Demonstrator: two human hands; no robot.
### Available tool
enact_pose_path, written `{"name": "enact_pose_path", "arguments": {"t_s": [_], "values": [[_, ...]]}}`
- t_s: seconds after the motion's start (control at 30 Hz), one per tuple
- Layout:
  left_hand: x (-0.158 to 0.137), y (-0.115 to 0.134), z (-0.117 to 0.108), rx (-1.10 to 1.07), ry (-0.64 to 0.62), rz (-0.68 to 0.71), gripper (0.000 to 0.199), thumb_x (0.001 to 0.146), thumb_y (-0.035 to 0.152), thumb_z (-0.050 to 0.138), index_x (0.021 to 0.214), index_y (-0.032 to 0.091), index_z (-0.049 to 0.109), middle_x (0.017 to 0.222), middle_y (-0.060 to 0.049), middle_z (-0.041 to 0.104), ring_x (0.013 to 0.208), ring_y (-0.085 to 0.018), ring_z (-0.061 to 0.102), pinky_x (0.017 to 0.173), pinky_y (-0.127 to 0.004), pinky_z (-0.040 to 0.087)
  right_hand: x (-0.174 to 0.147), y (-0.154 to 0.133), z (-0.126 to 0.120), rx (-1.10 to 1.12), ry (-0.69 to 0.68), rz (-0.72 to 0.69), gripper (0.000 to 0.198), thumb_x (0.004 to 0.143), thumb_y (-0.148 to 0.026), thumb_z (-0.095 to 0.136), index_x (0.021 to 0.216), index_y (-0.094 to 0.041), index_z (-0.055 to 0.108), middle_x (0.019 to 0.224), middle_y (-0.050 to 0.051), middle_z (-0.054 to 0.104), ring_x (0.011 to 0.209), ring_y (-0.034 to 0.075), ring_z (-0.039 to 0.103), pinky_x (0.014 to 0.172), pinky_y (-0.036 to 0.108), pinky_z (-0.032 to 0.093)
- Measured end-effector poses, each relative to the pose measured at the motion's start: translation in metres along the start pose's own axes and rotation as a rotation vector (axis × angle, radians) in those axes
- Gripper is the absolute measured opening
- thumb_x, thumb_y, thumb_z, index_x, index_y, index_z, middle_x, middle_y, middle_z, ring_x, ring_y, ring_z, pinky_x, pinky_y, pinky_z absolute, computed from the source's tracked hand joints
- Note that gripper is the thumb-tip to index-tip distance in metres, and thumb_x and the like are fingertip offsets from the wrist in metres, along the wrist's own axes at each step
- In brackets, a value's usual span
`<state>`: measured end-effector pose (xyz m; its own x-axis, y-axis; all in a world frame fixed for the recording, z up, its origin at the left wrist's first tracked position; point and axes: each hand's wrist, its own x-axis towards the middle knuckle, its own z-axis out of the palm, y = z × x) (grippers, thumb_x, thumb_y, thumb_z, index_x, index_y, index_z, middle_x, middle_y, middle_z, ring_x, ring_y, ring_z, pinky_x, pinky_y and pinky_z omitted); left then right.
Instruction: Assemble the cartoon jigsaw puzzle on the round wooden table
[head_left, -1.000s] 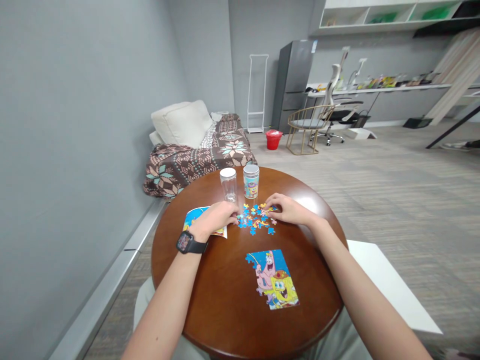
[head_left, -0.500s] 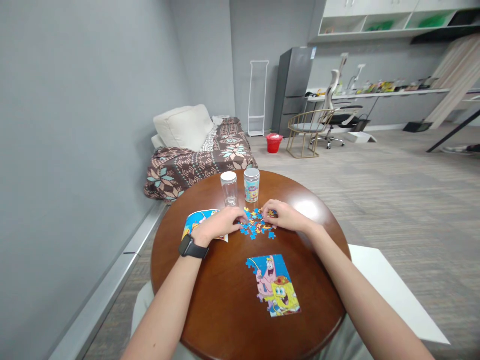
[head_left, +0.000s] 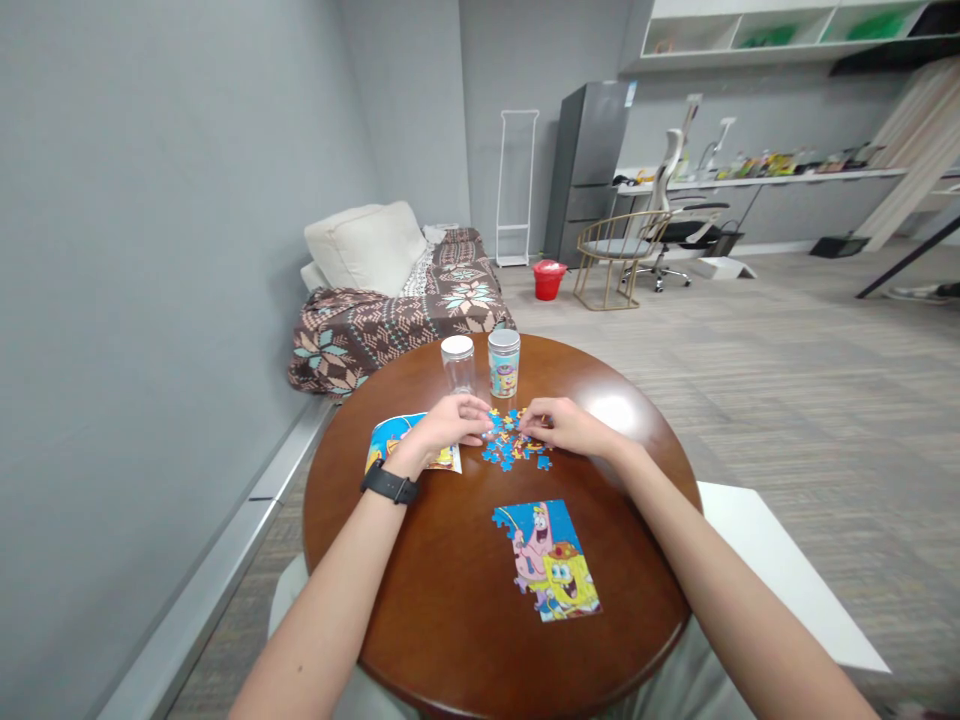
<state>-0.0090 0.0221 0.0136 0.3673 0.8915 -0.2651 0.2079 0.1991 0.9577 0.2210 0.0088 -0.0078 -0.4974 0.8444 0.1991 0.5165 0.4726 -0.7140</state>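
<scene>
A heap of loose jigsaw pieces, mostly blue with some yellow and red, lies on the round brown table. My left hand is at the heap's left edge, thumb and fingers closed around what looks like a blue puzzle piece at the fingertips. Over the right side of the heap, my right hand has its fingers curled together and pointing down; what they hold is too small to make out. Closer to me lies a partly assembled cartoon puzzle, its left edge uneven. A printed picture sheet is partly covered by my left hand and wrist.
Behind the heap stand a clear jar with a white lid and a cartoon-printed jar with a silvery lid. A patterned sofa cover is beyond the table. A red bucket and a gold-framed chair stand farther back.
My left hand has lifted and turned slightly, its fingers pulled a little off the heap. The right hand has shifted slightly left over the pieces. The assembled puzzle has stayed in place.
</scene>
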Motion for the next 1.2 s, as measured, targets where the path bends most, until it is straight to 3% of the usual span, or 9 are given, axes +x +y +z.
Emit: {"name": "enact_pose_path", "arguments": {"t_s": [0.17, 0.37, 0.67, 0.73, 0.9, 0.97, 1.2], "values": [[-0.002, 0.001, 0.001, -0.167, -0.011, 0.004, 0.029, 0.066, 0.015, 0.082, 0.089, 0.011, 0.065, 0.080, -0.005, 0.070, 0.069, -0.012, 0.066, 0.068, -0.026, 0.057, -0.001, 0.003, 0.001, 0.118, -0.008, 0.118, 0.016, 0.080, -0.024, 0.056, 0.092, -0.017, 0.065, 0.067, -0.001, 0.064, 0.047, 0.011, 0.056, 0.049, 0.024, 0.047], [-0.001, 0.000, 0.001, -0.250, -0.031, 0.053, 0.034, 0.057, 0.002, 0.081, 0.086, 0.009, 0.065, 0.091, -0.012, 0.073, 0.076, -0.016, 0.068, 0.071, -0.029, 0.057, 0.000, 0.004, 0.000, -0.003, 0.066, -0.019, 0.017, 0.075, -0.011, 0.054, 0.082, -0.016, 0.069, 0.081, 0.003, 0.062, 0.061, 0.010, 0.058, 0.060, 0.024, 0.049], [0.001, -0.002, -0.001, -0.202, -0.042, 0.096, 0.039, 0.055, 0.003, 0.082, 0.088, 0.010, 0.063, 0.092, -0.010, 0.073, 0.071, -0.013, 0.067, 0.068, -0.026, 0.054, 0.001, 0.018, -0.002, -0.068, 0.146, -0.103, 0.019, 0.081, -0.015, 0.055, 0.084, -0.018, 0.073, 0.084, 0.004, 0.062, 0.071, 0.012, 0.059, 0.064, 0.024, 0.048], [0.004, -0.003, -0.002, -0.197, -0.038, 0.094, 0.040, 0.053, 0.005, 0.085, 0.087, 0.010, 0.063, 0.089, -0.009, 0.073, 0.071, -0.012, 0.067, 0.068, -0.026, 0.054, 0.001, 0.019, -0.002, -0.081, 0.234, -0.125, 0.020, 0.079, -0.012, 0.055, 0.083, -0.018, 0.073, 0.084, 0.004, 0.062, 0.072, 0.012, 0.059, 0.066, 0.025, 0.048], [0.007, -0.004, 0.000, -0.190, -0.038, 0.140, 0.047, 0.049, 0.011, 0.089, 0.087, 0.010, 0.061, 0.084, -0.008, 0.072, 0.073, -0.016, 0.069, 0.071, -0.031, 0.055, 0.003, 0.024, -0.002, -0.109, 0.673, -0.065, 0.018, 0.080, -0.015, 0.054, 0.080, -0.017, 0.072, 0.082, 0.005, 0.062, 0.073, 0.014, 0.058, 0.064, 0.026, 0.047], [0.005, -0.003, 0.003, -0.183, -0.043, 0.165, 0.049, 0.048, 0.013, 0.090, 0.087, 0.010, 0.060, 0.084, -0.008, 0.072, 0.074, -0.018, 0.070, 0.072, -0.032, 0.054, 0.002, 0.026, -0.005, -0.133, 0.734, -0.003, 0.018, 0.080, -0.016, 0.054, 0.079, -0.017, 0.071, 0.082, 0.005, 0.064, 0.074, 0.015, 0.059, 0.067, 0.027, 0.048], [-0.004, 0.004, 0.007, -0.160, -0.088, 0.260, 0.050, 0.054, 0.022, 0.089, 0.091, 0.011, 0.057, 0.078, -0.009, 0.072, 0.075, -0.020, 0.070, 0.074, -0.033, 0.054, -0.019, 0.019, -0.028, -0.113, 0.606, 0.115, 0.020, 0.077, -0.018, 0.055, 0.086, -0.016, 0.073, 0.088, 0.007, 0.071, 0.080, 0.017, 0.065, 0.078, 0.030, 0.052]]}}
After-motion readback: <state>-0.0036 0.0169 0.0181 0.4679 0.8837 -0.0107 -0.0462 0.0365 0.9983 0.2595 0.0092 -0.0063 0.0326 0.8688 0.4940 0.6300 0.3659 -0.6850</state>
